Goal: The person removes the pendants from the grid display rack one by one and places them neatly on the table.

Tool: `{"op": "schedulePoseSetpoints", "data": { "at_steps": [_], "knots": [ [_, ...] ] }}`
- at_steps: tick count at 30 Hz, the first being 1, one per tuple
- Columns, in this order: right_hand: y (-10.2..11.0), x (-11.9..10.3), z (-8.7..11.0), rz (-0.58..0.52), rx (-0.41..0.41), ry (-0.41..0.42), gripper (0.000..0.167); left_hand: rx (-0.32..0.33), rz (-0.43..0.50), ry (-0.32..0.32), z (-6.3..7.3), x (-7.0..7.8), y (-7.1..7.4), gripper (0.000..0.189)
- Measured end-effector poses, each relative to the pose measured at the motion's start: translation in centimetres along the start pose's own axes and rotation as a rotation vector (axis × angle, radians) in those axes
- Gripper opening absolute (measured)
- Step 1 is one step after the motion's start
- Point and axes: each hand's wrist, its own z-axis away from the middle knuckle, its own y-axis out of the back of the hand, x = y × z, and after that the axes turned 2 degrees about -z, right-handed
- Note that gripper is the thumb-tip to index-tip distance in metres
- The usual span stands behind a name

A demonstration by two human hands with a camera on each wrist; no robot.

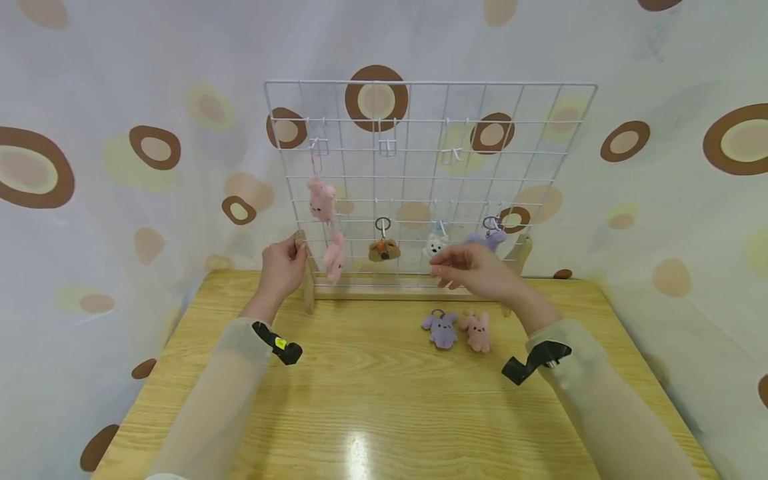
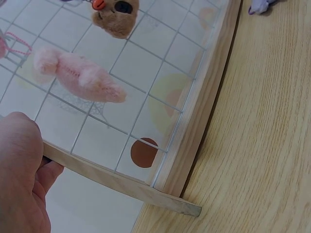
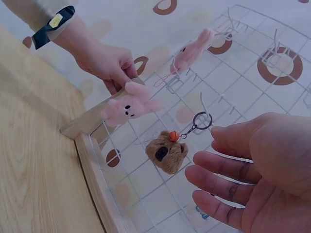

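My left hand (image 1: 282,267) grips the top of the left wooden post (image 2: 121,187) of a white wire grid rack (image 1: 432,83). My right hand (image 1: 477,270), fingers loosely bent and holding nothing, is in front of a white plush keychain (image 1: 435,244) on the lower row. Beside that hangs a brown bear-head keychain (image 3: 166,155) with a black ring and an orange bell. Two pink plush keychains hang at the left, one high (image 1: 322,200) and one lower (image 1: 334,259). Partly behind my right hand is a purple plush keychain (image 1: 493,239) on the rack.
On the wooden table (image 1: 360,393) before the rack lie a purple bunny plush (image 1: 443,331) and a pink bunny plush (image 1: 478,333). Several white hooks, such as the top middle one (image 1: 387,145), carry nothing. A spotted cloth (image 1: 180,67) covers the wall behind.
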Motion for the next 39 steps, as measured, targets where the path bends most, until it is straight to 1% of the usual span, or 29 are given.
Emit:
{"op": "schedulePoseSetpoints", "data": {
  "at_steps": [5,10,17,27,31,34,39],
  "knots": [
    [0.3,-0.9,-0.2,0.013,0.001,-0.009,0.024,0.0,-0.004,-0.007,0.2,0.0,0.2,0.024],
    [0.6,-1.7,-0.3,-0.004,-0.001,-0.006,0.023,0.013,-0.014,-0.024,0.3,0.0,0.3,0.023],
    [1.0,-2.8,-0.8,-0.012,-0.008,0.002,0.023,0.01,0.0,-0.016,0.3,-0.3,0.4,0.025],
    [0.7,-5.2,-2.4,-0.01,-0.032,0.033,0.024,-0.002,0.031,-0.001,0.4,-0.2,0.4,0.028],
    [0.3,-5.6,-3.1,-0.019,-0.038,0.06,0.023,0.004,0.026,-0.015,0.3,-0.2,0.3,0.026],
    [0.1,-6.0,-3.6,-0.03,-0.039,0.065,0.023,0.005,0.025,-0.021,0.1,-0.1,0.2,0.026],
    [-0.1,-7.1,-4.4,-0.027,-0.043,0.082,0.023,0.004,0.012,-0.026,0.0,0.0,0.2,0.024]
  ]
}}
